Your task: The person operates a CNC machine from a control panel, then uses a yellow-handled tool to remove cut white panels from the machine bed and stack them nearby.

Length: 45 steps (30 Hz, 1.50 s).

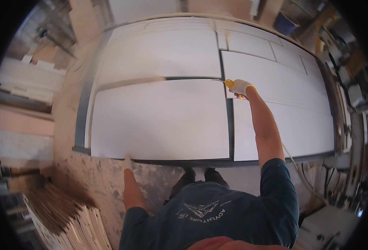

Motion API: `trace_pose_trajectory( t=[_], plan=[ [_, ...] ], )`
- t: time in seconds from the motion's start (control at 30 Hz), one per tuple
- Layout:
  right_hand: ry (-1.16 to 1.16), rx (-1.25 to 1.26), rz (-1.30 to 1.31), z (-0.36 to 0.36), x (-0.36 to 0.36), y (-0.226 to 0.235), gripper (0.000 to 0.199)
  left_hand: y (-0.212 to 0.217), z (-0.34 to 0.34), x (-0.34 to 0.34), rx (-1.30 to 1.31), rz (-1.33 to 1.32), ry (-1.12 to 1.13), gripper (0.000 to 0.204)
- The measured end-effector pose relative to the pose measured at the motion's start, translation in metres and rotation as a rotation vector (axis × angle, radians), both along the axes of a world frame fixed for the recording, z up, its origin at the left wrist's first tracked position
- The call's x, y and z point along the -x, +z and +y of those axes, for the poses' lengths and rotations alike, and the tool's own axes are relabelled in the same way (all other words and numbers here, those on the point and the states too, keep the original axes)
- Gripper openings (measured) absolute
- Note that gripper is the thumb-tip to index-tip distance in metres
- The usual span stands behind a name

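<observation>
My right hand [240, 86], in a pale work glove with a yellow cuff, is closed around a yellow air blow gun [229, 83]. Its thin nozzle points left, over the dark gap between the cut white panels. Below it lies a large white panel [163, 121], with brown sawdust [129, 83] spread along the left part of its far edge. At the near left edge of this panel is my gloved left hand [129, 164], touching the rim. Its fingers are small and partly hidden there.
More white panels [276, 79] cover the dark machine bed [230, 125]. A pale hose [296, 166] runs down at the right beside machine parts. A stack of boards [73, 221] stands on the floor at the lower left. A dark blue bucket [286, 23] is behind the bed.
</observation>
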State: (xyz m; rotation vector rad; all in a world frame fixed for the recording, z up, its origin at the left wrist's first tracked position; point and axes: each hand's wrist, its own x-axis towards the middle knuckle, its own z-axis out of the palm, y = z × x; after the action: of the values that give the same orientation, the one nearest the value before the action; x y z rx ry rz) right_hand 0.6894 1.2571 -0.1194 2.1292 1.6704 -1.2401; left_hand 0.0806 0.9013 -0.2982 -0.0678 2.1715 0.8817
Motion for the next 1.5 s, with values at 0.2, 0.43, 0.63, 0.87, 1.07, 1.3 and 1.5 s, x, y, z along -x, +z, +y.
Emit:
trace_pose_trajectory(
  t=[0.2,0.43,0.63,0.87,1.07,1.3,1.5],
  plan=[
    [0.257,-0.012,0.108,0.036,0.101,-0.009,0.022,-0.007,-0.003,-0.085,-0.140,-0.025,-0.025,0.045],
    [0.401,-0.096,0.259,0.022,0.217,-0.017,0.023,-0.009,0.010,-0.081,-0.003,0.127,-0.077,0.042],
    [0.588,-0.075,0.260,-0.031,0.279,-0.015,0.020,-0.007,0.007,-0.095,0.015,0.167,-0.008,0.051],
    [0.990,-0.205,0.252,-0.158,0.327,-0.036,0.038,-0.031,0.015,-0.089,-0.065,0.302,-0.045,0.045],
    [1.045,-0.230,0.278,-0.222,0.385,-0.042,0.043,-0.020,0.020,-0.086,-0.034,0.250,-0.108,0.053],
    [0.564,0.144,0.577,-0.186,0.298,-0.052,0.036,0.008,0.010,-0.095,-0.004,0.082,-0.147,0.044],
    [-0.204,-0.127,0.351,-0.202,0.041,-0.068,0.035,0.001,0.000,-0.121,-0.384,-0.336,0.194,0.029]
  ],
)
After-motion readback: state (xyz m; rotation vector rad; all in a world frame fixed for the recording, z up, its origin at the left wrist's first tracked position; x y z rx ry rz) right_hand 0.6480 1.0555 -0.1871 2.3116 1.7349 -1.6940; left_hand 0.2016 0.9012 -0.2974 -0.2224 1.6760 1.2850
